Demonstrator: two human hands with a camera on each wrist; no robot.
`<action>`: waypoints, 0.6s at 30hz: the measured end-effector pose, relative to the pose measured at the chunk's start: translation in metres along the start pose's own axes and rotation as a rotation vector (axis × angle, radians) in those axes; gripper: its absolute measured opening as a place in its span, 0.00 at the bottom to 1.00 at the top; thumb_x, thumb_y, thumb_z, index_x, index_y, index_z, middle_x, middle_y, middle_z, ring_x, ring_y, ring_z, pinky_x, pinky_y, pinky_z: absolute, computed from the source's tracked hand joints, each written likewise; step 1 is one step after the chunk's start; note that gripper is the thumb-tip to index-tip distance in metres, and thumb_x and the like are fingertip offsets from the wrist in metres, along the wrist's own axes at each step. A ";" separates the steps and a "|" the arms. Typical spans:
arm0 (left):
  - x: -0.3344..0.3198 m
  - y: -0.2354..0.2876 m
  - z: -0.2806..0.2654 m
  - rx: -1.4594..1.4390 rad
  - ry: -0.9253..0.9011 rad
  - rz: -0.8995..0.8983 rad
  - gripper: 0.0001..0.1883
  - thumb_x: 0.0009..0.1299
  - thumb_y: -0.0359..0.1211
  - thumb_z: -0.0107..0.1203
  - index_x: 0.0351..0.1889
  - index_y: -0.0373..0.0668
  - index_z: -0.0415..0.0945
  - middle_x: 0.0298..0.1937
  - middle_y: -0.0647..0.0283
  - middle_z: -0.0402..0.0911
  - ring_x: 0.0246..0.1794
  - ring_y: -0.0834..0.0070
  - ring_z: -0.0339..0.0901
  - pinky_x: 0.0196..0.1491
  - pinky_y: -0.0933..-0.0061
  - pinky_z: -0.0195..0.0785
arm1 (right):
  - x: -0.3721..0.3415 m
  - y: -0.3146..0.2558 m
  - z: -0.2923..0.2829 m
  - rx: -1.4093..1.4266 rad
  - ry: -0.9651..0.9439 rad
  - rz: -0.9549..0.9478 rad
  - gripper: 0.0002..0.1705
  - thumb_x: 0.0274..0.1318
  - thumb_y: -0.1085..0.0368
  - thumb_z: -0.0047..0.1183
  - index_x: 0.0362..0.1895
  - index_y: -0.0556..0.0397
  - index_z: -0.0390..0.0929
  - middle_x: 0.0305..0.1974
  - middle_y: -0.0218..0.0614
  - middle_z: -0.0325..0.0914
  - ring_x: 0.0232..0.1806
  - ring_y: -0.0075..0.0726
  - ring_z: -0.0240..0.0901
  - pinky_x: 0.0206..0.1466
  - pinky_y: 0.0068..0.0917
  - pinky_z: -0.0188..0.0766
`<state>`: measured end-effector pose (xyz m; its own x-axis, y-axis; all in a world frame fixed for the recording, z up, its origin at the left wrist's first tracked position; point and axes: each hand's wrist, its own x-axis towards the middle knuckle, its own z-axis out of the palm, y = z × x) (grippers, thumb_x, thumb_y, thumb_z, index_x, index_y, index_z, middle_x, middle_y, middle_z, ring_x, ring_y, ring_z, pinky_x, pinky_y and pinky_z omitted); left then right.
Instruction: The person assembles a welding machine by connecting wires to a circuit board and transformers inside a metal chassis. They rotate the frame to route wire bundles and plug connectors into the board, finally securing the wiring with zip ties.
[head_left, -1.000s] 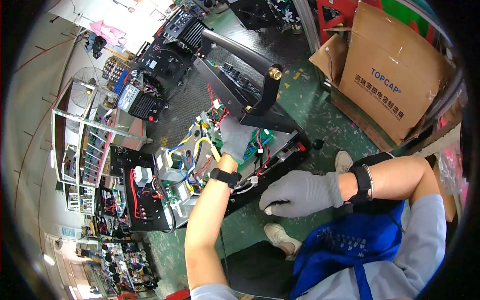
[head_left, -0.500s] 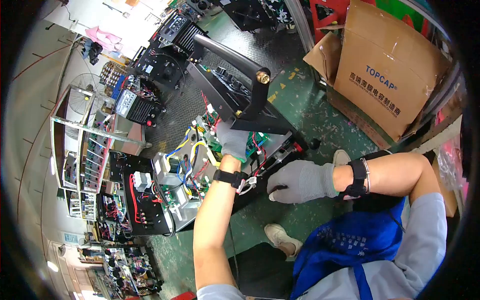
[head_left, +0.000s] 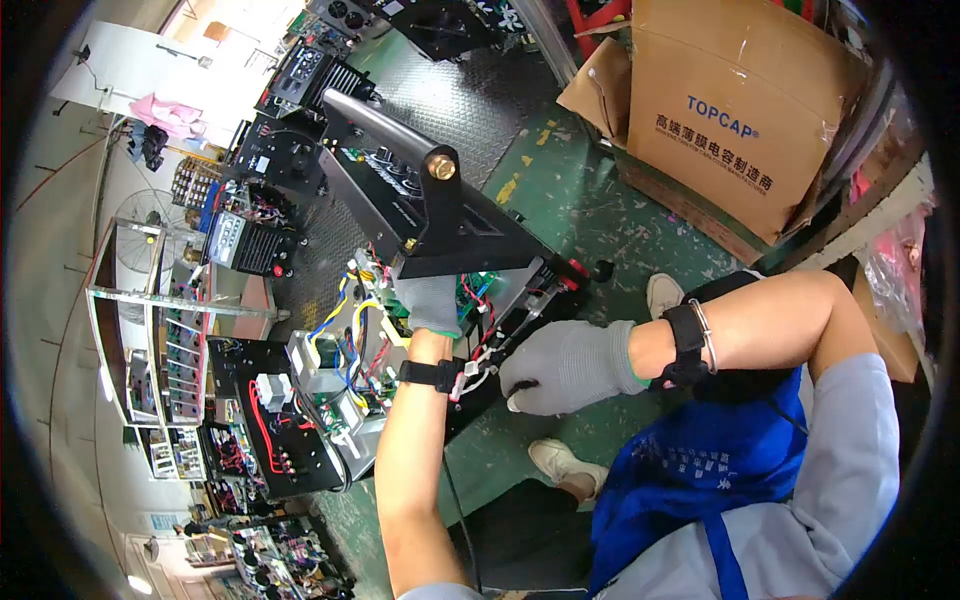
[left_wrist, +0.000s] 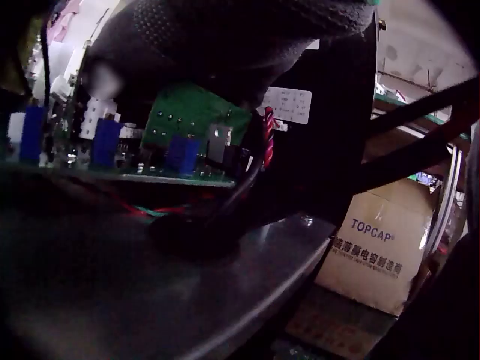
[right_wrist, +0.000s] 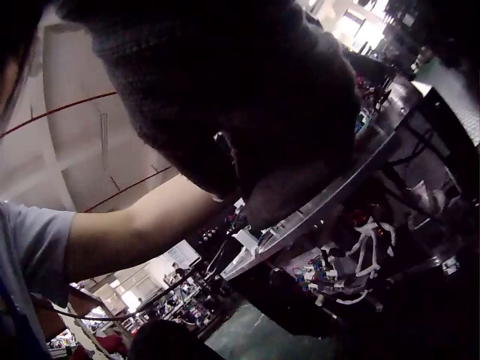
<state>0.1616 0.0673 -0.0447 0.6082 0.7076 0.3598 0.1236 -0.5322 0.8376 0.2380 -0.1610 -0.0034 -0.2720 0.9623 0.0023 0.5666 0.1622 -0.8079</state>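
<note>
In a grey knit glove, my left hand reaches in behind the black front panel of an opened metal machine; in the head view the panel hides its fingers. The left wrist view shows the glove dark above a green circuit board, close by a black wall with a white label. Also gloved, my right hand is at the machine's near edge, back upward and fingers bent down. Its glove is very dark in the right wrist view, and I cannot tell whether it holds anything.
A thick bar handle with a brass-coloured bolt rises over the panel. Yellow, blue and red wires cross the machine's inside. A black plate with red cables stands at its far left end. A cardboard box stands at right.
The head view has shifted, so the machine and box appear further left. My left hand now goes further out of sight behind the panel. My right hand stays near the machine's edge.
</note>
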 end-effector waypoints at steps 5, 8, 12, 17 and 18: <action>0.006 -0.007 -0.005 0.423 -0.092 0.109 0.18 0.68 0.29 0.56 0.56 0.38 0.74 0.50 0.59 0.82 0.48 0.69 0.79 0.54 0.67 0.72 | -0.001 0.000 0.000 -0.015 -0.004 0.012 0.17 0.58 0.52 0.49 0.42 0.48 0.82 0.34 0.44 0.81 0.40 0.51 0.79 0.43 0.45 0.73; 0.019 -0.011 -0.017 0.498 -0.219 0.130 0.19 0.68 0.30 0.55 0.57 0.39 0.74 0.52 0.58 0.81 0.50 0.68 0.78 0.55 0.67 0.71 | -0.002 0.000 -0.003 -0.039 0.006 0.026 0.18 0.58 0.51 0.48 0.40 0.48 0.82 0.34 0.44 0.81 0.40 0.51 0.79 0.44 0.45 0.73; 0.035 -0.020 -0.037 0.713 -0.434 0.208 0.20 0.68 0.31 0.55 0.59 0.40 0.73 0.54 0.57 0.80 0.53 0.66 0.77 0.58 0.66 0.69 | -0.018 -0.004 -0.052 -0.150 0.218 0.110 0.22 0.57 0.46 0.50 0.34 0.52 0.81 0.32 0.47 0.79 0.37 0.53 0.78 0.42 0.45 0.73; 0.049 -0.067 -0.049 0.203 -0.481 -0.192 0.21 0.66 0.34 0.56 0.56 0.40 0.75 0.54 0.54 0.80 0.55 0.62 0.76 0.58 0.65 0.68 | -0.003 0.042 -0.076 -0.511 0.772 0.244 0.40 0.46 0.48 0.63 0.59 0.58 0.66 0.47 0.53 0.75 0.47 0.55 0.76 0.50 0.42 0.72; 0.047 -0.063 -0.047 0.164 -0.465 -0.199 0.20 0.66 0.35 0.56 0.56 0.40 0.75 0.53 0.54 0.80 0.55 0.62 0.76 0.58 0.65 0.68 | 0.011 0.058 -0.075 -0.501 0.698 0.180 0.41 0.47 0.49 0.62 0.61 0.58 0.64 0.46 0.54 0.75 0.47 0.56 0.76 0.50 0.42 0.73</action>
<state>0.1451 0.1558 -0.0609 0.8394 0.5411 -0.0510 0.3704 -0.5007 0.7824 0.3262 -0.1248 -0.0067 0.2991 0.8698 0.3923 0.8748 -0.0857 -0.4769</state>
